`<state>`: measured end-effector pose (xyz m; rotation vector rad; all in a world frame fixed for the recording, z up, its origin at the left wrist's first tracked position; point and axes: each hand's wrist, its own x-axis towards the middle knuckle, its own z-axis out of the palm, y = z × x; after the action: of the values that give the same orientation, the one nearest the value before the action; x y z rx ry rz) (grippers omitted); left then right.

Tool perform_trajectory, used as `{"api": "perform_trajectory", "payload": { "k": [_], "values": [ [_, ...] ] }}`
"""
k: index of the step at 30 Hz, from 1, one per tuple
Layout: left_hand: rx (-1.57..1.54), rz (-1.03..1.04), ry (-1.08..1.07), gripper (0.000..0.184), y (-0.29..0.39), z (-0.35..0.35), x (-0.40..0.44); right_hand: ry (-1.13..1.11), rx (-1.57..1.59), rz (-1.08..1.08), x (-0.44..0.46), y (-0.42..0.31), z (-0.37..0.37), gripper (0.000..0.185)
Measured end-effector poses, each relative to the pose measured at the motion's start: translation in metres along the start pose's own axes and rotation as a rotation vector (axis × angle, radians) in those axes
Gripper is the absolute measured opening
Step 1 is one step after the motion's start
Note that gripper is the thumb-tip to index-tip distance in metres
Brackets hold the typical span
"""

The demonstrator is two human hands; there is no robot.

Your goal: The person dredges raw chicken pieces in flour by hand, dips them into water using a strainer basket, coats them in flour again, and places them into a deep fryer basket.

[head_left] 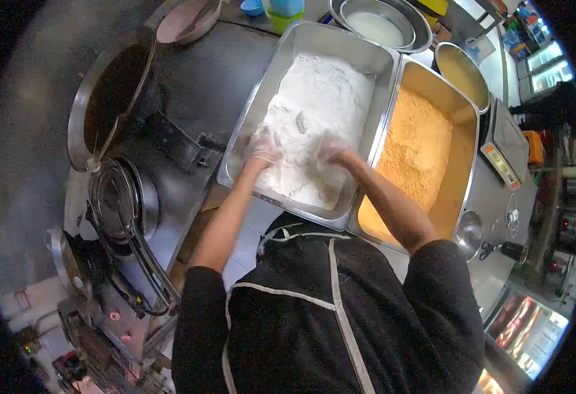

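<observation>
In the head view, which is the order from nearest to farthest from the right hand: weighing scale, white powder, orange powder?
1. White powder: at the right hand.
2. Orange powder: in the right tray.
3. Weighing scale: farther right, beyond that tray.

Fingers point(267, 143) in white powder point(327, 85)

Left hand point(264, 147) and right hand point(329, 152) are blurred. Orange powder point(419, 136) right of them is partly hidden by forearm point(389, 194).
</observation>
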<state>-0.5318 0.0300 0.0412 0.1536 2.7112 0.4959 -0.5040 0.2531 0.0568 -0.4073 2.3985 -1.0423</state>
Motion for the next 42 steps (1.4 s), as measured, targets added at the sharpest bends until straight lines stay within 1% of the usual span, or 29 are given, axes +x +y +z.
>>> {"api": "perform_trajectory", "payload": {
  "k": [1,3,5,7,8,10,12,13,14,16,17,18,20,21,23,24,25,27,28,30,32,34,35,36,37,38,40,41,42],
  "values": [
    [0.015,0.018,0.002,0.078,0.008,0.003,0.002,-0.084,-0.135,-0.043,-0.007,0.001,0.013,0.024],
    [0.145,0.182,0.058,0.063,0.013,0.034,0.020,-0.149,-0.378,-0.074,-0.014,-0.002,0.050,0.022],
    [-0.141,0.225,0.131,0.043,-0.036,0.128,0.086,-0.153,-0.531,-0.057,-0.011,-0.006,0.077,0.020],
    [0.494,0.222,-0.050,0.027,0.000,0.074,0.051,-0.199,-0.565,-0.054,0.002,0.005,0.090,0.018],
    [0.504,0.233,-0.047,0.027,-0.012,0.080,0.055,-0.274,-0.554,-0.057,0.011,0.014,0.095,0.026],
    [0.023,0.196,-0.022,0.025,-0.037,0.083,0.065,-0.216,-0.521,-0.068,0.015,0.037,0.098,0.027],
    [0.108,0.187,-0.027,0.026,0.007,0.026,0.026,-0.179,-0.500,-0.091,0.029,0.077,0.106,0.028],
    [0.186,0.161,-0.042,0.029,0.020,0.006,0.009,-0.110,-0.440,-0.219,0.049,0.114,0.117,0.027],
    [0.179,0.147,-0.037,0.029,0.015,0.006,0.007,-0.138,-0.241,-0.207,0.037,0.100,0.091,0.029],
    [-0.032,0.462,0.341,0.034,-0.003,0.013,0.004,-0.154,0.225,-0.201,0.026,0.074,0.043,0.031],
    [-0.036,0.447,0.343,0.034,-0.009,0.016,0.006,-0.129,0.400,-0.185,0.023,0.067,0.026,0.033],
    [0.137,0.464,0.158,0.033,-0.012,0.015,0.013,-0.015,0.395,-0.173,0.024,0.065,0.021,0.035],
    [0.292,0.626,0.238,0.035,-0.022,0.021,0.016,0.216,0.379,-0.143,0.027,0.063,0.010,0.040],
    [0.370,0.703,0.289,0.037,-0.028,0.025,0.018,0.312,0.085,0.093,0.001,0.022,-0.012,0.037],
    [0.192,-0.004,-0.226,0.043,0.040,-0.049,-0.032,0.411,-0.216,0.320,-0.009,0.002,-0.030,0.035],
    [0.193,-0.006,-0.220,0.043,0.040,-0.043,-0.033,0.395,-0.258,0.344,-0.009,0.005,-0.030,0.034],
    [0.106,0.048,-0.065,0.049,0.034,-0.028,-0.029,0.345,-0.242,0.291,-0.007,0.011,-0.025,0.033],
    [0.022,0.106,0.088,0.056,0.014,0.011,0.000,0.219,-0.147,0.107,0.007,0.030,-0.007,0.031],
    [0.142,0.152,-0.125,0.065,0.000,0.038,0.032,0.180,-0.108,0.033,0.021,0.040,0.009,0.031],
    [0.279,0.215,-0.323,0.075,0.000,0.040,0.056,0.165,-0.069,-0.044,0.055,0.053,0.044,0.030],
    [-0.322,-0.104,-0.529,0.067,0.005,0.038,0.046,0.145,-0.025,-0.038,0.064,0.034,0.056,0.031],
    [-0.424,-0.191,-0.552,0.062,0.010,0.030,0.037,0.107,0.043,-0.004,0.046,-0.003,0.032,0.032],
    [-0.475,-0.235,-0.561,0.059,0.013,0.026,0.032,0.084,0.059,0.073,0.028,-0.031,0.013,0.032],
    [-0.333,-0.083,-0.319,0.057,0.001,0.045,0.042,0.039,0.009,0.318,0.020,-0.050,0.005,0.033],
    [-0.332,-0.065,-0.212,0.052,0.001,0.046,0.040,0.035,0.011,0.315,0.029,-0.037,0.016,0.033],
    [-0.435,-0.100,-0.161,0.047,0.007,0.035,0.033,0.113,0.030,0.243,0.045,-0.008,0.035,0.036],
    [-0.602,-0.158,-0.125,0.040,0.017,0.013,0.020,0.182,0.049,0.174,0.050,0.001,0.044,0.039],
    [-0.552,-0.167,-0.127,0.038,0.020,0.003,0.017,0.216,0.058,0.213,0.045,-0.015,0.034,0.039],
    [-0.388,-0.161,-0.153,0.038,0.015,0.000,0.023,0.249,0.070,0.253,0.040,-0.027,0.028,0.039]
  ]
}}
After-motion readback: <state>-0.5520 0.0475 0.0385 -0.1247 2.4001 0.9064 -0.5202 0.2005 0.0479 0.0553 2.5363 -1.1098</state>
